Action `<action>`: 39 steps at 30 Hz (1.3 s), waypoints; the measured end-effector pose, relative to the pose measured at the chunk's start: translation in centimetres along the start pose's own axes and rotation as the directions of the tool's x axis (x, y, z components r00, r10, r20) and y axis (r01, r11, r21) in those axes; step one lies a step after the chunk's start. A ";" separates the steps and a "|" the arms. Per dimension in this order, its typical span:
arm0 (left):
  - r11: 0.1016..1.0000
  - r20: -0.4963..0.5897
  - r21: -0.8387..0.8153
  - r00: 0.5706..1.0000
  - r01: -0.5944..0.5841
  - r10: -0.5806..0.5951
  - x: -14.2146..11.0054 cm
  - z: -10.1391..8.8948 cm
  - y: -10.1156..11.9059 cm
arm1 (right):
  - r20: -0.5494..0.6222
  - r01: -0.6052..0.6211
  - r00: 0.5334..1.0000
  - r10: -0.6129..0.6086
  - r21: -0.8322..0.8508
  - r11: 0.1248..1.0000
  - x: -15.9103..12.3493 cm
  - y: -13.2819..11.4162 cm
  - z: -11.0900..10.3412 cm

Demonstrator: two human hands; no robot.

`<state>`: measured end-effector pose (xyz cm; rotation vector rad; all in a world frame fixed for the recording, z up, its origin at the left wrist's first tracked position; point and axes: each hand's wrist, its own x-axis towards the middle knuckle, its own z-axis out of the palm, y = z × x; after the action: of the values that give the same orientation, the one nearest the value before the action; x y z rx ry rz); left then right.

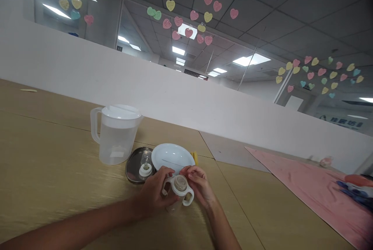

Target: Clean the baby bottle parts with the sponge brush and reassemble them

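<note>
A clear baby bottle (174, 202) with a white two-handled collar (182, 192) stands over the wooden table, its round translucent top facing up. My left hand (155, 191) is closed around the bottle's left side, thumb across its front. At the collar's upper right, my right hand (199, 186) has its fingers bent and pressed together against the rim and handle; the exact contact is partly hidden. Just behind lies a white bowl (164, 151). To the left, a metal tray (132, 168) bears a white bottle cap with a nipple (145, 170) under a clear cover.
A lidded clear pitcher (118, 141) stands at the back left of the table (52, 156). Something yellow (195, 158) shows beside the bowl. Pink cloth (305, 180) covers the right side, with blue and orange items on it. A low white wall (175, 94) runs behind.
</note>
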<state>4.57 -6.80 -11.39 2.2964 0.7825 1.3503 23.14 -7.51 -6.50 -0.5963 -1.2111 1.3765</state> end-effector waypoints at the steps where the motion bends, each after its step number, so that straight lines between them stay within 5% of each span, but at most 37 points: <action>1: 0.999 -0.043 0.017 0.998 -0.042 0.043 0.0 -0.1 -0.1 | -0.002 -0.001 1.000 0.001 0.008 1.000 0.0 0.0 0.0; 3: 0.997 -0.181 0.041 0.981 -0.070 0.076 0.0 -0.2 -0.4 | -0.005 -0.007 1.000 0.007 0.024 1.000 0.0 0.0 0.0; 5: 0.998 -0.360 0.050 0.933 0.032 -0.012 0.1 -0.3 -0.9 | 0.002 -0.011 1.000 0.011 0.039 0.999 0.0 0.1 0.0; 9: 0.947 -0.601 -0.001 0.757 0.322 -0.258 0.9 -0.4 -2.6 | 0.016 -0.008 1.000 0.007 0.054 0.999 0.1 0.3 -0.3; 19: 0.815 -0.570 -0.239 0.603 0.527 -0.558 2.6 -1.3 -4.3 | -0.005 -0.007 1.000 0.007 0.070 0.998 0.3 0.5 -0.6; 24: 0.888 -0.661 -0.158 0.621 0.433 -0.421 2.5 -1.4 -3.8 | 0.004 -0.003 1.000 0.003 0.081 0.997 0.2 0.5 -0.6; 29: 0.985 -0.685 -0.006 0.717 0.172 -0.130 3.2 -2.1 -1.8 | -0.025 0.026 0.999 -0.024 0.080 0.996 0.4 0.4 -0.7; 34: 0.989 -0.613 0.046 0.778 -0.141 0.139 4.6 -2.1 1.8 | -0.168 0.097 0.982 -0.083 0.080 0.992 1.0 0.4 -0.9; 39: 0.980 -0.449 -0.082 0.884 -0.183 0.128 6.0 -0.2 5.0 | -0.184 0.120 0.976 -0.114 0.018 0.993 1.1 0.4 -0.9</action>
<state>8.13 -6.98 -4.41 2.0137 0.6276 1.9795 23.48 -6.10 -6.86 -0.6077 -1.0596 1.2109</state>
